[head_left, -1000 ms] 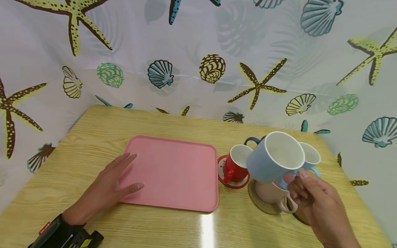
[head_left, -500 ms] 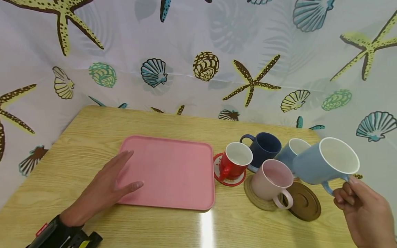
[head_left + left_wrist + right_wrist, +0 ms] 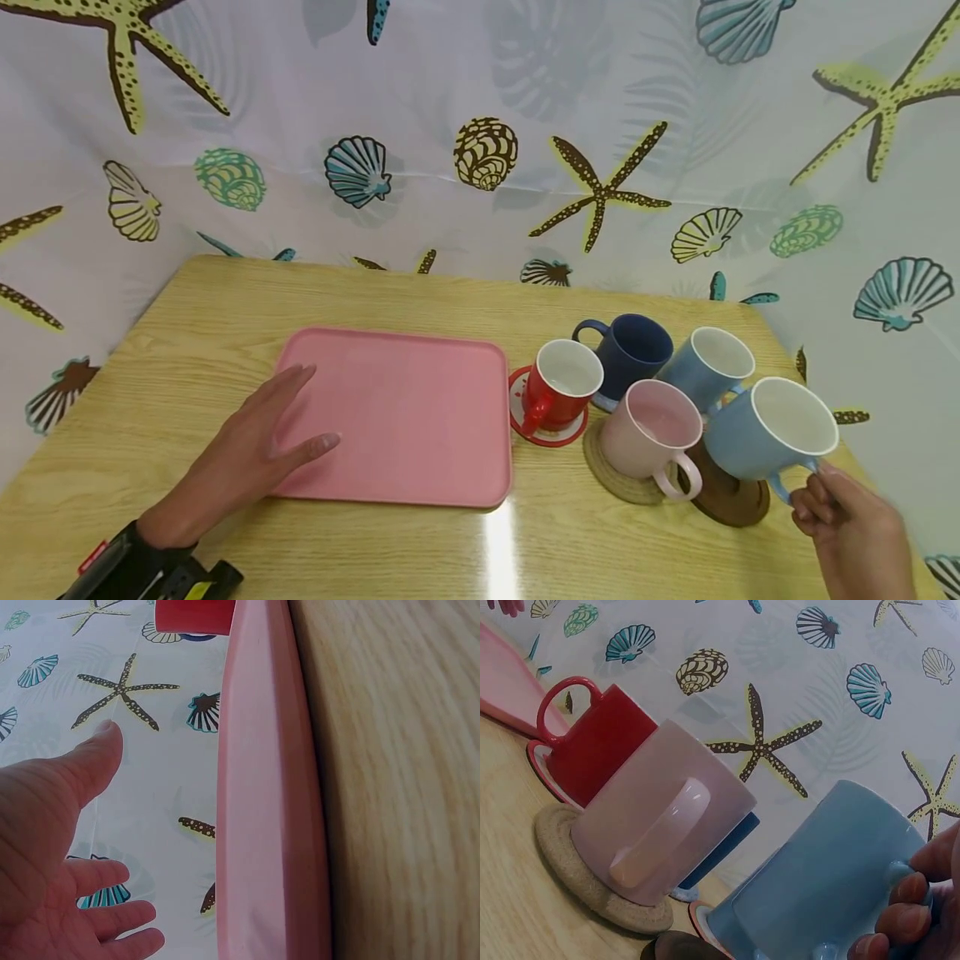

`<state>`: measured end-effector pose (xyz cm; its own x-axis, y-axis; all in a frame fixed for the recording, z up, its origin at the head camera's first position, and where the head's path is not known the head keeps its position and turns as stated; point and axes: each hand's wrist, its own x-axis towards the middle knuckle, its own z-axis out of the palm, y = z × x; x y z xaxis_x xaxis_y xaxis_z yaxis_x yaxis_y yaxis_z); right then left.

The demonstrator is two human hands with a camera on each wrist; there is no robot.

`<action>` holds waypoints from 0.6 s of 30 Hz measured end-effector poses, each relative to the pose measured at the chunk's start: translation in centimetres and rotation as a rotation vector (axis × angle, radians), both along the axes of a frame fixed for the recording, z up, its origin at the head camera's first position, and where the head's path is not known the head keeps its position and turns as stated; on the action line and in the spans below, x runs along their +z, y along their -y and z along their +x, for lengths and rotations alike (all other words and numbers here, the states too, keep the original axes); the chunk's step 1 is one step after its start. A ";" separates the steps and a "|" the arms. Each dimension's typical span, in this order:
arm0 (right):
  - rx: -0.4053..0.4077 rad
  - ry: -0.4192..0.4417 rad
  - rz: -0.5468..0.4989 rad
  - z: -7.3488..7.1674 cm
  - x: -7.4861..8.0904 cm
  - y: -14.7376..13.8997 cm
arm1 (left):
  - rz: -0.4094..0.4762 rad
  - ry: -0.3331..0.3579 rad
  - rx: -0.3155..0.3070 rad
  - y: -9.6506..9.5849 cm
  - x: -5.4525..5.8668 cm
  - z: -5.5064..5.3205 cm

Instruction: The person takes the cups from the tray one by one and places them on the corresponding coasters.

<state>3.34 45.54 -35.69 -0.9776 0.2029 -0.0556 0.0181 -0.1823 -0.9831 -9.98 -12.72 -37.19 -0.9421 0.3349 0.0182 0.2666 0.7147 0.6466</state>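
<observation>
My right hand (image 3: 855, 517) grips the handle of a light blue mug (image 3: 772, 429), which is tilted and overlaps a dark brown round coaster (image 3: 731, 492) in the head view. Beside it a pink mug (image 3: 648, 429) stands on a woven coaster (image 3: 611, 467). My left hand (image 3: 240, 458), fingers straight and thumb spread, hovers over the left side of a pink tray (image 3: 397, 417). In the left wrist view the tray's side wall (image 3: 259, 787) rises beside that hand.
A red mug (image 3: 558, 387) on a red-rimmed coaster (image 3: 547, 437) is right of the tray. Behind stand a dark blue mug (image 3: 633, 354) and a second light blue mug (image 3: 705, 367). A shell-print cloth (image 3: 435, 150) hangs behind the wooden table (image 3: 420, 550).
The light blue mug in my right hand swung right, uncovering the other mugs, then came back left and down over the dark brown coaster. My left hand stays above the tray.
</observation>
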 end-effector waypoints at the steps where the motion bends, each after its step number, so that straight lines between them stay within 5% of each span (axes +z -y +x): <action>1: 0.006 0.009 -0.007 0.0 -0.2 0.0 | 0.001 0.001 0.001 0.0 0.0 0.0; 10: -0.018 0.113 0.010 0.5 -1.7 0.2 | -0.006 -0.023 0.005 0.2 0.1 0.1; 18: -0.076 0.115 -0.064 0.8 -3.0 0.1 | -0.002 -0.017 0.013 0.3 0.3 0.0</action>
